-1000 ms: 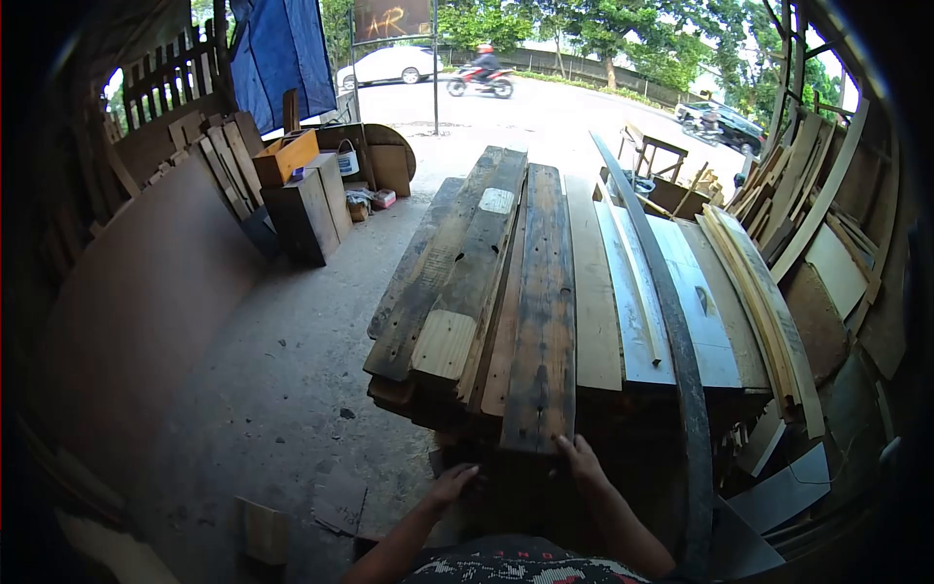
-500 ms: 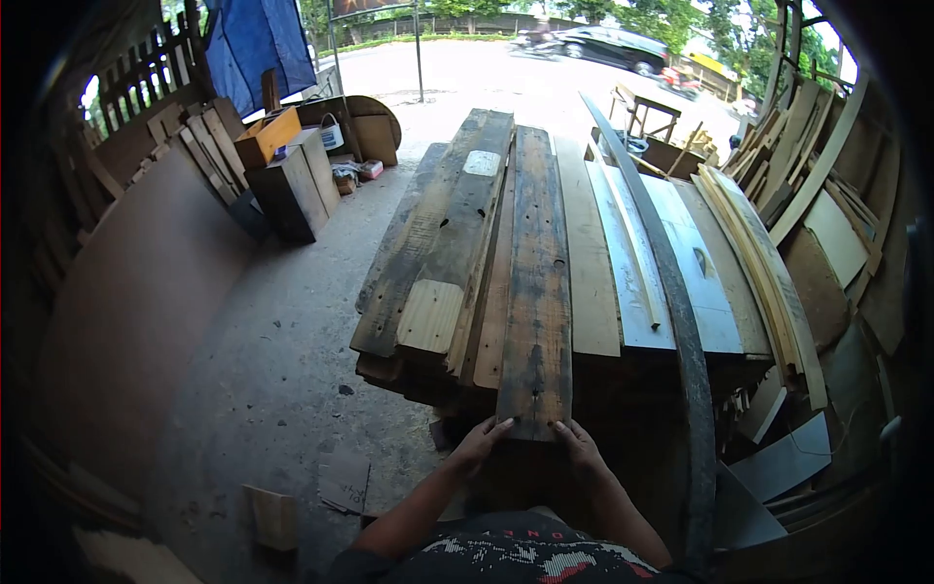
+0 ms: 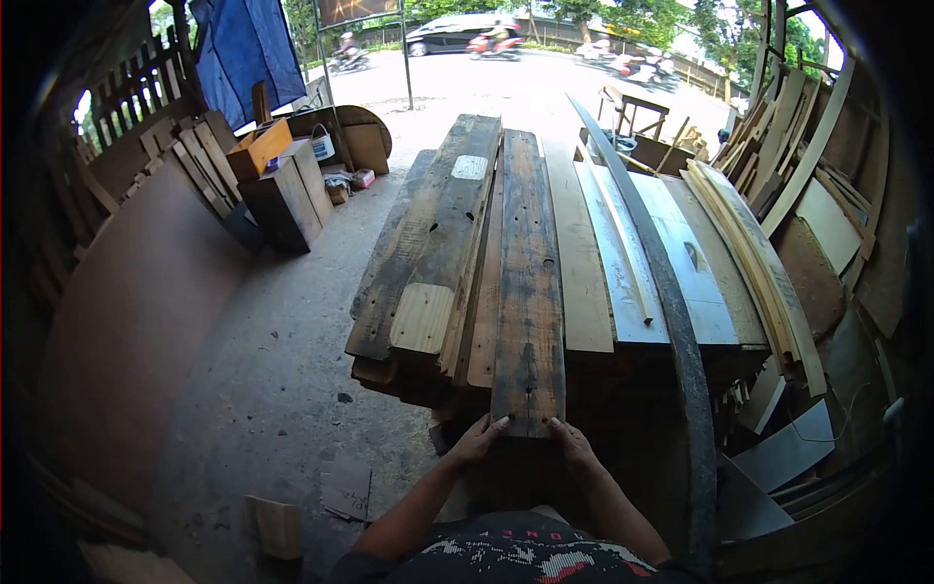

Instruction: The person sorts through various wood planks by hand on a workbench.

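A long, dark-stained wooden plank (image 3: 530, 292) lies lengthwise away from me, its near end jutting past the stack. My left hand (image 3: 477, 440) grips the left corner of that end, thumb on top. At the right corner, my right hand (image 3: 574, 444) holds it the same way, its fingers hidden beneath. To the left, weathered boards (image 3: 428, 253) with pale patches are piled up. On the right are a light board (image 3: 581, 263), bluish-white panels (image 3: 681, 253) and a long dark beam (image 3: 671, 292) that slants toward me.
Pale strips (image 3: 759, 273) lie at the stack's right edge, with leaning boards (image 3: 793, 156) beyond. At the left stand a wooden cabinet (image 3: 287, 200) and a large brown sheet (image 3: 146, 311). A wood block (image 3: 275, 527) is on the floor. Vehicles pass on the road.
The view has shifted slightly, so the stack appears a little further left. Both hands keep their hold on the plank. The vehicles on the road have moved.
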The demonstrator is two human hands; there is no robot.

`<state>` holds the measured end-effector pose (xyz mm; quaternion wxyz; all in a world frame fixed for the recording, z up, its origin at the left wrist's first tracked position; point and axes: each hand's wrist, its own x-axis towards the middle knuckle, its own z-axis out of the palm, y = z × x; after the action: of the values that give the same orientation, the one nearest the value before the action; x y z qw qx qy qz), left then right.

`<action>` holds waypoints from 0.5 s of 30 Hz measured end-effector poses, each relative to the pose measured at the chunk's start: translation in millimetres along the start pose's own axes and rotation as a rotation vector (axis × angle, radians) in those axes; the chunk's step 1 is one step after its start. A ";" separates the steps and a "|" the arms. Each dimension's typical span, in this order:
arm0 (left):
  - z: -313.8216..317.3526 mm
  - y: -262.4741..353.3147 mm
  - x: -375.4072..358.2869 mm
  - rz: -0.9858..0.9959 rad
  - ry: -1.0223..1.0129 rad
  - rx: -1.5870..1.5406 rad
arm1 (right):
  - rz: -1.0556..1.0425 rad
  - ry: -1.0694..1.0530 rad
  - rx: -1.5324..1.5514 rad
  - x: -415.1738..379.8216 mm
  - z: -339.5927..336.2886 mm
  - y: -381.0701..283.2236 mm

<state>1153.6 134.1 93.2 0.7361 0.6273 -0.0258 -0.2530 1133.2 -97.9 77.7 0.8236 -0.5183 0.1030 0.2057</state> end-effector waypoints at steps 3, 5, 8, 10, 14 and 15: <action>7.3 21.0 -15.3 -0.051 -0.053 -0.044 | -0.027 0.044 -0.126 -17.5 14.5 -22.6; 4.8 21.4 -16.3 -0.109 -0.128 -0.077 | -0.139 0.068 -0.293 -33.5 28.9 -43.7; -3.4 -5.9 -5.1 -0.161 -0.259 -0.064 | -0.261 0.207 -0.720 -56.4 47.6 -77.0; 10.6 -7.5 -6.5 -0.189 -0.278 -0.071 | -0.327 0.243 -1.050 -81.1 75.9 -111.3; 28.6 -9.7 -7.9 0.042 -0.232 0.033 | -0.510 0.223 -1.452 -83.7 108.2 -115.7; 30.3 -3.8 -14.4 0.019 -0.244 -0.044 | -0.518 0.218 -1.465 -82.0 111.9 -112.5</action>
<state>1129.1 112.0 100.1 0.7434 0.5752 -0.1156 -0.3211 1105.1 -59.2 249.8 0.2789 -0.9543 -0.1029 -0.0292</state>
